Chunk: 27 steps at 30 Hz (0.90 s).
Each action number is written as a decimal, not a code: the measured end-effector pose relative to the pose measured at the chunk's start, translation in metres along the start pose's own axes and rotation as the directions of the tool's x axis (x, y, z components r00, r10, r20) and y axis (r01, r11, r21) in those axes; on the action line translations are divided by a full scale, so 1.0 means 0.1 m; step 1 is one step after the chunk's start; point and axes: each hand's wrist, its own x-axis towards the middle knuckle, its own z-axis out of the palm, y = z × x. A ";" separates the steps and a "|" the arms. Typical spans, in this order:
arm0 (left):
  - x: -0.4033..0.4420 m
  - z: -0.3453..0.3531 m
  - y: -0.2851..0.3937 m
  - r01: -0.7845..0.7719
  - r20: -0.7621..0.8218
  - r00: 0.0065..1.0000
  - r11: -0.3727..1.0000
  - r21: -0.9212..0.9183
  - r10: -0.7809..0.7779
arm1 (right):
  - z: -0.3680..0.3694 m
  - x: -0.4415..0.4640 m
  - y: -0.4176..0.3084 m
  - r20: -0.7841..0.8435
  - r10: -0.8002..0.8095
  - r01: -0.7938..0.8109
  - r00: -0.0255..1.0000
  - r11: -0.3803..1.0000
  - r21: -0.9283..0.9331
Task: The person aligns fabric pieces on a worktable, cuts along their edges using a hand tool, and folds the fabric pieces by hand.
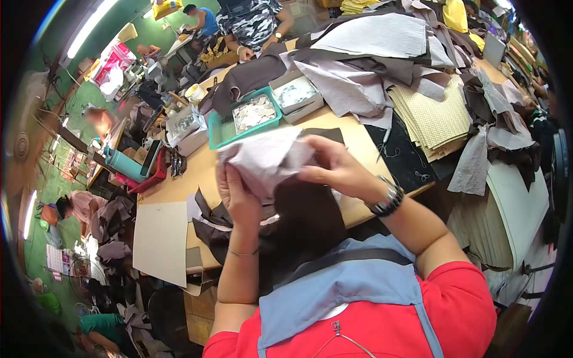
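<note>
A light grey-lilac piece of cloth [262,156] is held up between my two hands over the table, its folds slightly blurred. My left hand [240,194] grips its lower left edge, thumb on the front. On the right side, my right hand [334,164] pinches the cloth between thumb and fingers. Dark brown fabric [307,209] hangs below the hands and spreads over the table edge. Just beyond the cloth stands a teal basket [215,132] holding many small pale pieces.
A white box [313,102] of small pieces stands beside the basket. Fabric piles [370,36] cover the far table [358,140]; quilted cream sheets [430,113] lie at right. A pale board [160,238] lies at left. A person in camouflage clothing [250,27] sits across.
</note>
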 end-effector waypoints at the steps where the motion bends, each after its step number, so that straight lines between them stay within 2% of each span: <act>1: 0.03 -0.03 0.04 -0.025 0.004 1.000 1.000 -0.008 0.025 | 0.07 0.12 -0.13 0.092 0.061 -0.065 0.994 0.997 0.038; 2: 0.09 -0.06 0.15 -0.109 0.064 0.992 0.994 -0.026 0.111 | 0.15 0.29 -0.10 0.149 0.046 -0.066 0.988 0.989 0.132; 3: 0.15 -0.09 0.26 -0.190 0.124 0.973 0.980 -0.054 0.196 | 0.24 0.44 -0.21 0.215 0.007 -0.030 0.977 0.994 0.104; 4: 0.21 -0.19 0.38 -0.227 0.046 0.974 0.955 0.192 0.223 | 0.37 0.59 -0.22 0.222 -0.015 -0.018 0.975 0.989 0.146; 5: 0.26 -0.39 0.55 -0.368 0.066 0.917 0.767 0.526 0.394 | 0.48 0.72 -0.30 0.310 -0.085 0.067 0.947 0.995 0.067; 6: 0.31 -0.59 0.71 -0.390 0.084 0.829 0.463 0.796 0.553 | 0.63 0.89 -0.25 0.312 -0.163 0.168 0.936 0.986 0.012; 7: 0.36 -0.95 0.96 -0.360 0.318 0.640 -0.092 0.928 0.699 | 0.81 0.97 -0.32 0.317 -0.275 0.285 0.908 0.958 0.017; 8: 0.36 -1.22 1.21 -0.290 0.359 0.584 -0.226 0.930 0.728 | 1.00 1.06 -0.33 0.309 -0.380 0.398 0.872 0.917 0.004; 9: 0.34 -1.44 1.51 -0.240 0.316 0.615 -0.210 0.948 0.723 | 1.19 1.10 -0.35 0.295 -0.379 0.391 0.877 0.920 0.020; 10: 0.27 -1.64 1.82 -0.181 0.260 0.652 -0.187 0.966 0.712 | 1.40 1.18 -0.32 0.270 -0.491 0.505 0.828 0.863 0.019; 11: 0.20 -1.81 2.14 -0.117 0.213 0.687 -0.183 0.976 0.695 | 1.56 1.16 -0.39 0.294 -0.447 0.466 0.845 0.885 0.006; 12: 0.09 -1.91 2.43 -0.058 0.180 0.709 -0.197 0.979 0.682 | 1.79 1.17 -0.33 0.280 -0.486 0.443 0.828 0.873 0.207; 13: -0.02 -1.96 2.72 -0.005 0.155 0.729 -0.221 0.975 0.667 | 2.00 1.18 -0.31 0.309 -0.529 0.442 0.790 0.842 0.311; 14: -0.10 -1.91 2.99 0.022 0.167 0.743 -0.272 0.962 0.648 | 2.24 1.02 -0.40 0.377 -0.471 0.397 0.798 0.880 0.260; 15: -0.22 -1.86 3.23 0.052 0.171 0.749 -0.314 0.948 0.640 | 2.31 0.94 -0.49 0.424 -0.464 0.262 0.778 0.852 0.453; 16: -0.29 -1.75 3.45 0.069 0.178 0.760 -0.351 0.934 0.625 | 2.44 0.90 -0.51 0.363 -0.589 0.327 0.722 0.753 0.572; 17: -0.37 -1.60 3.65 0.075 0.194 0.767 -0.385 0.920 0.612 | 2.43 0.81 -0.61 0.449 -0.494 0.281 0.745 0.842 0.460; 19: -0.46 -1.19 3.99 0.036 0.244 0.796 -0.446 0.894 0.554 | 2.64 0.76 -0.65 0.295 -0.679 0.156 0.673 0.520 0.840; 22: -0.42 -0.61 4.18 -0.100 0.288 0.888 -0.460 0.883 0.360 | 2.35 0.61 -0.59 0.359 -0.463 0.059 0.810 0.674 0.736; 24: -0.17 -0.38 3.92 -0.206 0.254 0.962 -0.343 0.916 0.100 | 1.98 0.62 -0.34 0.297 -0.428 0.199 0.854 0.795 0.573; 25: 0.07 -0.36 3.62 -0.228 0.220 0.974 -0.237 0.945 -0.060 | 1.72 0.55 -0.20 0.272 -0.213 0.084 0.938 0.904 0.419; 26: 0.28 -0.36 3.19 -0.227 0.209 0.959 -0.080 0.971 -0.191 | 1.45 0.54 0.06 0.366 -0.105 -0.057 0.925 0.913 0.404; 27: 0.49 -0.36 2.75 -0.181 0.194 0.927 0.072 0.981 -0.320 | 1.12 0.42 0.14 0.267 0.184 -0.240 0.946 0.951 0.194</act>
